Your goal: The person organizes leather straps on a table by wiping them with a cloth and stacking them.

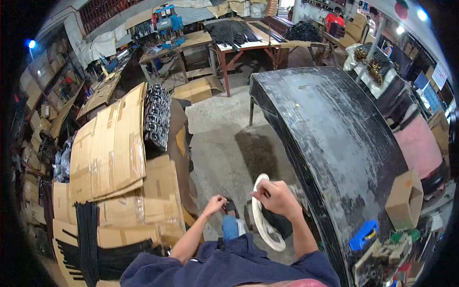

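Note:
My right hand (277,197) is wrapped round the upper end of a white ring-shaped roll (262,225), which hangs down below it near the edge of the dark table. My left hand (215,204) is in front of my body with its fingers curled together; whether anything small is between them cannot be made out. Black strips (87,239) lie on the cardboard (158,191) to the left of my left hand.
A long dark table (334,129) stands on the right, bearing a blue tape dispenser (364,234) and an open carton (404,200). Cardboard sheets (112,143) and black buckle-like pieces (158,115) are on the left. A person in red (334,20) is far back.

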A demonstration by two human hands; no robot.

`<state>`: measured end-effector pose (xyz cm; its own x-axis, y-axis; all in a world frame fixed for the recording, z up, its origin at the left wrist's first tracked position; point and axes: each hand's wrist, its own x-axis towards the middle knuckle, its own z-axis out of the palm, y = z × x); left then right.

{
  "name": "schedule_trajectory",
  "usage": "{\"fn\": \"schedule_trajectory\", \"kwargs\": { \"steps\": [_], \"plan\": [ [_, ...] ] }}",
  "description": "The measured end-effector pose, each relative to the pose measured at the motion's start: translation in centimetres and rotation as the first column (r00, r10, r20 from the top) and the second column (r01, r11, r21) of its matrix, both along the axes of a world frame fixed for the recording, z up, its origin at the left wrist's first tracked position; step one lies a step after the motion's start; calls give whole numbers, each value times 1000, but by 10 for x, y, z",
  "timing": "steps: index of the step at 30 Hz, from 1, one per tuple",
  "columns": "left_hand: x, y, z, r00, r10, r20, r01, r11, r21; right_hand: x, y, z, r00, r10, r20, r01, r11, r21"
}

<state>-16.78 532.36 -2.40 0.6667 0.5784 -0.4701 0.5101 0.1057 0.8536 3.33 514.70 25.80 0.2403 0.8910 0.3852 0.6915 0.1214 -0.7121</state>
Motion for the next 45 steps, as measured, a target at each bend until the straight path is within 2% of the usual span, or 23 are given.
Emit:
{"fn": "schedule_trajectory", "kwargs": {
  "steps": [1, 2, 3, 4, 6, 8, 9, 10, 11, 12, 13, 14, 15, 16, 17, 18, 19, 20, 21, 24, 30, 36, 45],
  "plan": [
    [14, 17, -2, 994, -99, -56, 101, 994, 36, 16, 21, -16, 1000, 7, 0, -7, 1000, -29],
    [31, 38, -14, 986, -168, 12, 166, 979, 115, 30, 40, -14, 999, -33, -40, 26, 988, -153],
    [50, 56, -10, 966, -246, 72, 229, 955, 190, 48, 59, -25, 994, -65, -90, 49, 984, -168],
    [71, 78, -4, 959, -270, 81, 263, 960, 95, 64, 74, -31, 984, -131, -123, 109, 979, -171],
    [124, 134, 43, 954, -297, 44, 286, 942, 175, 107, 113, -28, 956, -271, -113, 259, 959, -111],
    [169, 205, 128, 907, -352, 230, 255, 895, 367, 137, 145, -9, 918, -385, -93, 383, 923, -37],
    [187, 241, 186, 897, -314, 312, 159, 886, 437, 153, 165, 10, 904, -419, -88, 421, 907, 6],
    [200, 274, 237, 914, -176, 365, 15, 915, 404, 164, 183, 37, 890, -455, -29, 456, 887, 71],
    [202, 303, 305, 893, -199, 404, -69, 826, 559, 176, 201, 68, 871, -490, 31, 482, 865, 137],
    [201, 332, 352, 808, -207, 551, -201, 783, 589, 189, 215, 96, 856, -504, 113, 469, 850, 239],
    [198, 352, 403, 694, -289, 659, -341, 674, 655, 200, 231, 125, 832, -521, 190, 443, 830, 339],
    [190, 372, 447, 642, -384, 663, -468, 489, 736, 204, 250, 157, 810, -538, 235, 371, 779, 505],
    [186, 391, 480, 440, -515, 735, -516, 525, 677, 207, 268, 181, 785, -565, 254, 298, 704, 645],
    [173, 422, 516, 398, -703, 589, -490, 380, 785, 207, 290, 198, 840, -520, 158, 221, 592, 775],
    [174, 454, 526, 367, -784, 501, -477, 303, 825, 201, 308, 216, 832, -532, 155, 236, 593, 770],
    [175, 486, 536, 328, -853, 405, -465, 227, 856, 192, 324, 235, 654, -641, 401, 225, 672, 706],
    [186, 515, 534, -25, -882, 470, -730, 337, 595, 182, 338, 256, 417, -665, 620, 243, 739, 629],
    [200, 526, 542, -120, -914, 389, -766, 334, 549, 187, 361, 270, 511, -575, 639, -27, 733, 680],
    [216, 535, 550, -138, -928, 345, -758, 323, 566, 194, 388, 273, 546, -508, 667, -201, 693, 692],
    [268, 577, 560, -213, -939, 271, -741, 336, 581, 221, 452, 276, 479, -515, 711, -303, 663, 685],
    [394, 675, 580, -301, -899, 318, -710, 434, 554, 306, 542, 300, 362, -566, 741, -288, 688, 666],
    [527, 738, 582, -469, -855, 221, -713, 514, 477, 381, 602, 292, 204, -654, 729, -309, 664, 681],
    [714, 818, 578, -499, -839, 216, -700, 537, 470, 595, 690, 264, 204, -686, 699, -240, 657, 715]
  ]
}}
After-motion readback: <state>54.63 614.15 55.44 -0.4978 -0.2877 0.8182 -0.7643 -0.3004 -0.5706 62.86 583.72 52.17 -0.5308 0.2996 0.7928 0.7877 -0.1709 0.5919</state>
